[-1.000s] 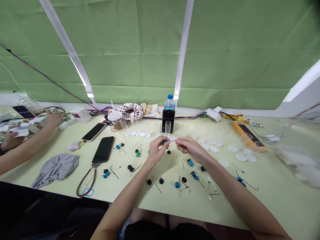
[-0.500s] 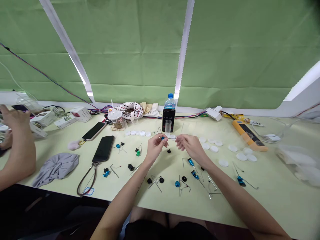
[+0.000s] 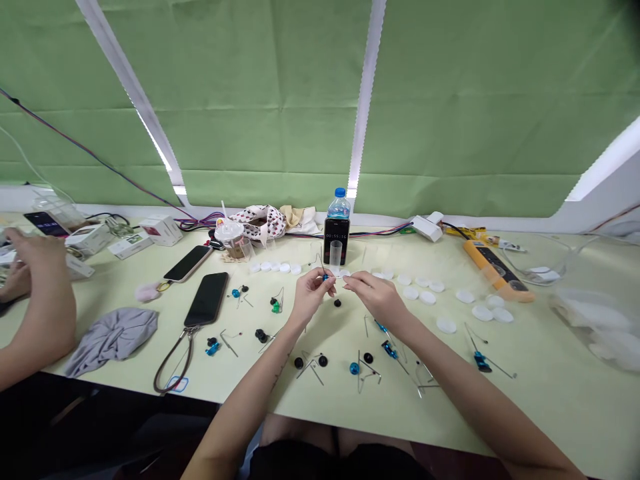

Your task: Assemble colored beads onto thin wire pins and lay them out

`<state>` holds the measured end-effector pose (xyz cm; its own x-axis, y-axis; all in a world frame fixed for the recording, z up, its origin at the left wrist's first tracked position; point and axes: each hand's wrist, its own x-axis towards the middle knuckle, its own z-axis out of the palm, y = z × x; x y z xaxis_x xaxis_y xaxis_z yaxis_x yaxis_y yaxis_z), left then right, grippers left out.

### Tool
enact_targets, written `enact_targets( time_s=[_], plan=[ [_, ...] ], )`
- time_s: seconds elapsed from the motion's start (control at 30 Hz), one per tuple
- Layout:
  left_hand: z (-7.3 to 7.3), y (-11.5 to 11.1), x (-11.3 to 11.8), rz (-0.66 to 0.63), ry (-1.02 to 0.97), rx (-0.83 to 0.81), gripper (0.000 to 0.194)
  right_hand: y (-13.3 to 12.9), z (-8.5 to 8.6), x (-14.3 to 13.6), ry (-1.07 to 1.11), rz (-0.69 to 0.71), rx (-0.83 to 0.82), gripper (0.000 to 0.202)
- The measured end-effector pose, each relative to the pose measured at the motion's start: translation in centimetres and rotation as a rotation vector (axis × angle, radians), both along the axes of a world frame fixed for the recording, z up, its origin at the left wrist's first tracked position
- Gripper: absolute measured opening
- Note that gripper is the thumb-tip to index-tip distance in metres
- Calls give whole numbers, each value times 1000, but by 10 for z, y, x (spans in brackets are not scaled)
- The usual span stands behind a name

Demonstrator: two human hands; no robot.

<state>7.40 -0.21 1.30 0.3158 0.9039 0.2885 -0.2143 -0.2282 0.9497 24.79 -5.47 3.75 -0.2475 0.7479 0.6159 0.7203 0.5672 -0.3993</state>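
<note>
My left hand [image 3: 311, 293] is closed in a pinch around a small blue metal part [image 3: 325, 277], with a thin dark wire [image 3: 321, 262] rising from it. To its right, my right hand [image 3: 379, 298] has thumb and fingers pressed together on the end of a thin metal rod [image 3: 339, 277] that reaches out from the blue part. Just beyond the hands stands a clear plastic tube [image 3: 336, 253]. A small black knob [image 3: 337, 303] lies on the table below and between them.
Several blue and black parts with bent rods [image 3: 389, 349] lie nearby, with white round caps [image 3: 411, 293] to the right. Behind are a phone showing a timer [image 3: 337, 233] and a bottle [image 3: 339, 205]. A dark phone [image 3: 207, 299] and another person's arm [image 3: 45, 300] are left.
My right hand has moved slightly left, and its loose fingers have closed on the rod end. My left hand stays in place with the blue part. The other person's arm has shifted slightly.
</note>
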Motion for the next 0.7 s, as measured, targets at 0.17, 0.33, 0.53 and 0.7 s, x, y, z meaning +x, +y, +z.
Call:
enact_targets(
  time_s=[0.17,0.33,0.53,0.7],
  plan=[
    [0,-1,1,10,12,22,22,6,6,-1,473,85,-529,39],
    [-3,0,3,-9,39,13,23,8,8,1,520,83,-617,30],
    [-8,4,4,-19,49,-60,25,11,1,1,525,9,-574,28],
    [-12,7,3,-26,20,-130,25,19,-7,9,549,23,-636,28]
  ],
)
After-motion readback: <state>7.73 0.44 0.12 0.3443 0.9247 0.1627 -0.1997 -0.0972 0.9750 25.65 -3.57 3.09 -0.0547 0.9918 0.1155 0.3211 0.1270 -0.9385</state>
